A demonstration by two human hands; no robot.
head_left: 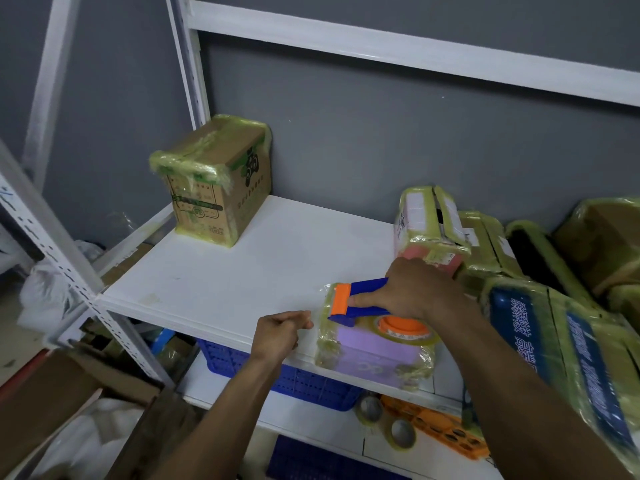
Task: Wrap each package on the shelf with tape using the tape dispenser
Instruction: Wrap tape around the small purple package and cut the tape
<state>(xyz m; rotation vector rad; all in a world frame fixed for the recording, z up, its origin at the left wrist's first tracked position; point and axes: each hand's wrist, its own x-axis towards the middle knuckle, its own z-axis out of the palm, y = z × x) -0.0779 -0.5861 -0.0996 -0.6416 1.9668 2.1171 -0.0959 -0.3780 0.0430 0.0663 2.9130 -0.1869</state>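
Purple package (374, 355) being taped | right hand (415, 292) fingers gripping tape dispenser (367, 287) | left hand (277, 334) fingers apparently pinching tape end (317, 323) | 3 o'clock packages (485, 244) looking done

The middle of the shelf (270, 271) lies bare from its front edge back to the grey wall (381, 140). A taped cardboard box (214, 181) blocks the upper left corner; stacked wrapped packages (512, 251) fill the right of the frame. A purple package (374, 355) sits at the front edge, lower centre.
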